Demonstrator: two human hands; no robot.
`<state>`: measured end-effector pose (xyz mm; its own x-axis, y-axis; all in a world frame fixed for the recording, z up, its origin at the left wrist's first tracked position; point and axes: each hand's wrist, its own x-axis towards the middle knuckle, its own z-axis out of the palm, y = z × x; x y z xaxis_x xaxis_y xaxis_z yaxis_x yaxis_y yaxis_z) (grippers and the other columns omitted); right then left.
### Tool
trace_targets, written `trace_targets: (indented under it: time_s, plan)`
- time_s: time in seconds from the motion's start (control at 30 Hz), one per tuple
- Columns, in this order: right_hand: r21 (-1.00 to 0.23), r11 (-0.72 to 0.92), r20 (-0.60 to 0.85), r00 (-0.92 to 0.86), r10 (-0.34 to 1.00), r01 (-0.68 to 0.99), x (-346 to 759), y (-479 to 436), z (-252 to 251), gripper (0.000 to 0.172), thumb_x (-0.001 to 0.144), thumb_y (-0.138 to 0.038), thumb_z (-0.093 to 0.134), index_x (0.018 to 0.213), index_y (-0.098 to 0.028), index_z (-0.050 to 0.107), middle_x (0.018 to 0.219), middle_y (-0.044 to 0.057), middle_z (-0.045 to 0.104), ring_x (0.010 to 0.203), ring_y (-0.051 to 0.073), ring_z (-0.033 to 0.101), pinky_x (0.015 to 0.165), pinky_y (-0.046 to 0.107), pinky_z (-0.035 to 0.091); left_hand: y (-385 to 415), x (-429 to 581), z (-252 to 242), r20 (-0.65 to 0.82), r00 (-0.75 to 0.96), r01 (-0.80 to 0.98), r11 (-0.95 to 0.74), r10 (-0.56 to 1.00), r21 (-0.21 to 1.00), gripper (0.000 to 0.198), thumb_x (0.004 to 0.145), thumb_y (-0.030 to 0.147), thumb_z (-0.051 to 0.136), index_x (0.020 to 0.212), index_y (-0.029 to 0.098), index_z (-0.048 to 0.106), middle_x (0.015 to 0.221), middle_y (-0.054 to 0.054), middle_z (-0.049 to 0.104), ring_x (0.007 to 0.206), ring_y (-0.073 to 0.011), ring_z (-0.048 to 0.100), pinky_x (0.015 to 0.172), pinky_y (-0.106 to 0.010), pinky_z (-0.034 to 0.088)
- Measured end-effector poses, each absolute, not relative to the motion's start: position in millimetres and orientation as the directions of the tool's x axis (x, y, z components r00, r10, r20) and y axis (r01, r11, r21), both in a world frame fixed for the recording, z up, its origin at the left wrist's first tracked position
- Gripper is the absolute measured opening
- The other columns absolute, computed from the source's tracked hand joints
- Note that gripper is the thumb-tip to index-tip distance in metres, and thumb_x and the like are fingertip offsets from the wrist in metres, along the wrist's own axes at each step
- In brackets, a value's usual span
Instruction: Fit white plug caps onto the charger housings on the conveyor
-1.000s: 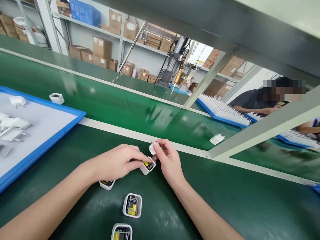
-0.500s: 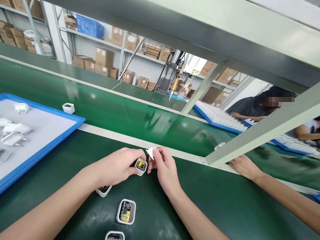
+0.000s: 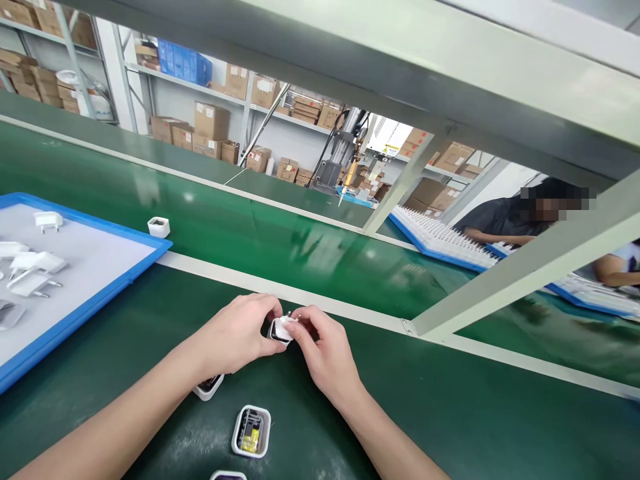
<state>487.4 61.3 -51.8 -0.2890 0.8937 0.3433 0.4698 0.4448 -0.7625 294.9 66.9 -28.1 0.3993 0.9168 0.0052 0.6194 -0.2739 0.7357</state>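
Note:
Between finger and thumb, my left hand (image 3: 240, 333) grips a small white charger housing (image 3: 278, 338) with dark parts inside. My right hand (image 3: 323, 347) pinches a white plug cover (image 3: 285, 327) with metal pins, held against the housing's open top. Whether the cover is seated I cannot tell. Below the hands, an open charger housing (image 3: 251, 432) with black and yellow components rests on the green bench. Another open housing (image 3: 209, 388) sits partly hidden under my left wrist, and a third (image 3: 229, 475) is cut off at the bottom edge.
At left lies a blue-rimmed tray (image 3: 100, 303) with several white plug pieces. One white housing (image 3: 159, 227) rides on the green conveyor belt (image 3: 240, 233). A slanted metal post (image 3: 500, 267) stands at right. Beyond it are trays of plugs (image 3: 440, 240) and a co-worker (image 3: 500, 217).
My right hand has brought the plug cover left onto the open housing. The housing on the belt has shifted right. Another person's hand at the right has left the view.

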Motion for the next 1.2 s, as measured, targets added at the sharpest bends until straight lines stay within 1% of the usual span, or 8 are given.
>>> trace_targets:
  time_s: [0.07,0.2,0.43,0.73,0.93,1.0,1.1,1.2]
  plan:
    - [-0.655,0.526,0.385,-0.360,0.850,0.542,487.4,61.3,-48.7,0.019,0.099,-0.034,0.057,0.084,-0.022,0.061,0.079,0.002,0.065,0.069,0.016,0.055,0.064,0.028,0.041,67.5,293.9,-28.2,0.007,0.396,0.608,-0.268,0.918,0.747,0.020,0.080,0.033,0.074,0.094,0.024,0.063,0.097,0.002,0.069,0.088,-0.0204,0.064,0.070,-0.027,0.043]
    - [-0.504,0.606,0.430,-0.430,0.794,0.616,486.6,62.1,-45.7,0.019,0.102,-0.031,0.052,0.087,-0.022,0.060,0.080,0.003,0.064,0.069,0.018,0.056,0.063,0.029,0.039,67.0,293.5,-28.6,0.047,0.398,0.644,-0.315,0.916,0.697,0.021,0.080,0.034,0.074,0.096,0.024,0.065,0.100,0.002,0.071,0.094,-0.0229,0.064,0.074,-0.028,0.043]
    - [-0.396,0.613,0.406,-0.468,0.785,0.684,485.1,60.4,-44.3,0.024,0.103,-0.031,0.048,0.082,-0.022,0.055,0.076,0.002,0.059,0.068,0.018,0.054,0.062,0.029,0.036,67.7,295.5,-32.2,0.102,0.404,0.655,-0.365,0.909,0.662,0.016,0.080,0.033,0.071,0.092,0.024,0.066,0.094,0.001,0.073,0.088,-0.0227,0.066,0.073,-0.028,0.044]
    - [-0.385,0.616,0.446,-0.446,0.776,0.687,486.7,58.5,-53.1,0.027,0.103,-0.034,0.049,0.080,-0.022,0.053,0.076,0.003,0.056,0.069,0.018,0.051,0.063,0.029,0.036,66.5,295.5,-29.8,0.100,0.400,0.667,-0.364,0.911,0.650,0.017,0.079,0.033,0.072,0.090,0.023,0.066,0.091,0.000,0.073,0.086,-0.0224,0.066,0.071,-0.028,0.043]
    - [-0.442,0.584,0.433,-0.408,0.804,0.681,485.2,59.7,-57.2,0.025,0.101,-0.038,0.050,0.086,-0.022,0.061,0.078,0.003,0.063,0.068,0.018,0.056,0.062,0.028,0.043,64.1,297.4,-23.5,0.090,0.426,0.689,-0.388,0.900,0.612,0.021,0.079,0.035,0.074,0.094,0.023,0.066,0.094,-0.002,0.075,0.092,-0.0241,0.070,0.070,-0.027,0.047]
    - [-0.474,0.569,0.430,-0.387,0.816,0.672,489.5,71.5,-50.3,0.029,0.098,-0.044,0.051,0.083,-0.022,0.063,0.074,0.002,0.066,0.065,0.018,0.059,0.061,0.028,0.046,63.2,292.6,-11.9,0.080,0.443,0.714,-0.405,0.893,0.571,0.031,0.075,0.039,0.079,0.098,0.022,0.067,0.102,-0.005,0.075,0.098,-0.0278,0.070,0.076,-0.030,0.050]
    - [-0.531,0.487,0.471,-0.236,0.850,0.693,505.6,106.6,-29.1,0.042,0.091,-0.060,0.049,0.081,-0.022,0.064,0.076,0.005,0.070,0.068,0.022,0.063,0.064,0.033,0.050,62.2,268.4,12.9,0.072,0.440,0.772,-0.418,0.895,0.480,0.052,0.078,0.052,0.078,0.116,0.019,0.064,0.120,-0.013,0.071,0.113,-0.0352,0.066,0.088,-0.038,0.051]
    - [-0.606,0.302,0.516,0.074,0.854,0.736,528.6,151.4,-7.6,0.053,0.077,-0.075,0.049,0.075,-0.023,0.058,0.074,0.014,0.068,0.067,0.031,0.062,0.063,0.043,0.046,57.2,220.5,36.0,0.072,0.387,0.840,-0.384,0.919,0.383,0.051,0.090,0.055,0.063,0.124,0.017,0.061,0.125,-0.015,0.067,0.118,-0.0350,0.063,0.095,-0.041,0.049]
